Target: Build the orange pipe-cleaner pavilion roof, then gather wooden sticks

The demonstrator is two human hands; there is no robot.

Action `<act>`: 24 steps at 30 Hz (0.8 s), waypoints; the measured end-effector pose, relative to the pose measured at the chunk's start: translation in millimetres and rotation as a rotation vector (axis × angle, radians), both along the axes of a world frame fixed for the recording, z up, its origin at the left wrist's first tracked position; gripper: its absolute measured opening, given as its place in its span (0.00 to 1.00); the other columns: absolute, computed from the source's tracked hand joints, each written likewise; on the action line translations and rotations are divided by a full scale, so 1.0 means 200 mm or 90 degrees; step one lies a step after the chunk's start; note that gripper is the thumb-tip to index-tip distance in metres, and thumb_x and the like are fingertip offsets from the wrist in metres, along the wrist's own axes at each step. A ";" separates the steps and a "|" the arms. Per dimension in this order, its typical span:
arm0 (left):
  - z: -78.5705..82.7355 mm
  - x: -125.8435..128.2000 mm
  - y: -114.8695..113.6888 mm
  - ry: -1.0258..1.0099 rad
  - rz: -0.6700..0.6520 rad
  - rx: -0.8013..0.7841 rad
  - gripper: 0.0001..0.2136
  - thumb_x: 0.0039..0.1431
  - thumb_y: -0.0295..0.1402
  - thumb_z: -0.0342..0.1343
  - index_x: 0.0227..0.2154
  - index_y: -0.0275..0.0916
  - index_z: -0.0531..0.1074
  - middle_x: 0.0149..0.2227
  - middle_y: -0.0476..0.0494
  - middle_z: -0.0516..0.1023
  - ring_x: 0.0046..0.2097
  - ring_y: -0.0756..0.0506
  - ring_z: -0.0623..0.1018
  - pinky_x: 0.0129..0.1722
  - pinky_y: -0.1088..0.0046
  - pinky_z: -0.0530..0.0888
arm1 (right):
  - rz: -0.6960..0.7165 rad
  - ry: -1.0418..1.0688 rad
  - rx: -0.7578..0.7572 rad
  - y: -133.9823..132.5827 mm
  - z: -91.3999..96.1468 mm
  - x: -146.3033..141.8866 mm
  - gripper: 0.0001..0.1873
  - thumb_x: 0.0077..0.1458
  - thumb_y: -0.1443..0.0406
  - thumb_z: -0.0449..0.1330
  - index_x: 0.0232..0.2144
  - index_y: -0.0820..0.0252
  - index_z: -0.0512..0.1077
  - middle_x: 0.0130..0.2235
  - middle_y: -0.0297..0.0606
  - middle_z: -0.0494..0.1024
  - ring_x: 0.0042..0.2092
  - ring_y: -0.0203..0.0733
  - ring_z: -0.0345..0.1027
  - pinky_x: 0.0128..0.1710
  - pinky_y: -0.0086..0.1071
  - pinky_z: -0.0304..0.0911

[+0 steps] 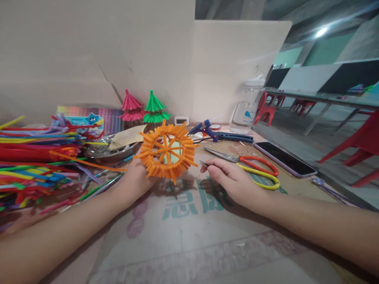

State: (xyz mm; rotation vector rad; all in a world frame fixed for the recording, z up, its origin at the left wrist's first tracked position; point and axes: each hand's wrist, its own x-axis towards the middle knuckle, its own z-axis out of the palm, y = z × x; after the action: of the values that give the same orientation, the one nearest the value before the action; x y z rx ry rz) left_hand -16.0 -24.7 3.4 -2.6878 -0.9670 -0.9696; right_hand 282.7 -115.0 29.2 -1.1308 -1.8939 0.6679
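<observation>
My left hand (134,177) holds up an orange pipe-cleaner wheel (166,152) with spokes and a fringed rim, its face turned toward me; my fingers are closed behind it. My right hand (229,177) rests on the cardboard-covered table (189,244), fingers pinched on a thin metal tool (203,163) whose tip points at the wheel. Just beyond this hand lie scissors (251,165) with red and yellow handles.
A heap of coloured pipe cleaners (32,157) fills the left. Behind the wheel: a metal bowl (109,152), pink (132,106) and green (154,107) paper trees, a blue glue gun (219,134), a clear jar (247,106). A phone (284,157) lies right. Red chairs (361,146) stand beyond.
</observation>
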 end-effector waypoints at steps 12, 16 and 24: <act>0.03 0.03 -0.02 -0.029 -0.017 0.047 0.11 0.67 0.35 0.52 0.40 0.50 0.81 0.40 0.45 0.86 0.49 0.38 0.83 0.60 0.51 0.78 | 0.011 -0.044 -0.020 0.00 0.01 0.00 0.14 0.67 0.58 0.52 0.38 0.57 0.76 0.38 0.40 0.83 0.41 0.46 0.77 0.42 0.36 0.67; 0.01 0.03 -0.01 -0.048 -0.002 0.014 0.10 0.65 0.36 0.54 0.40 0.50 0.82 0.40 0.44 0.86 0.49 0.37 0.82 0.61 0.51 0.78 | 0.012 -0.035 -0.024 0.00 0.01 0.00 0.14 0.67 0.59 0.53 0.38 0.57 0.76 0.37 0.40 0.83 0.41 0.45 0.77 0.42 0.36 0.67; 0.08 0.06 -0.05 -0.030 -0.020 -0.015 0.11 0.62 0.32 0.53 0.39 0.48 0.82 0.42 0.42 0.85 0.55 0.35 0.79 0.61 0.47 0.77 | 0.024 -0.009 -0.049 0.00 0.01 0.00 0.14 0.68 0.59 0.54 0.36 0.56 0.77 0.36 0.38 0.82 0.40 0.45 0.75 0.42 0.36 0.67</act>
State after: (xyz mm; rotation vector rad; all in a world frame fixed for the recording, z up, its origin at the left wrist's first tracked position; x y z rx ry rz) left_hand -4.1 -34.5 20.3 -2.7182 -0.9540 -1.0385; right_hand 283.1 -114.6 31.9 -1.1527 -1.9200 0.7617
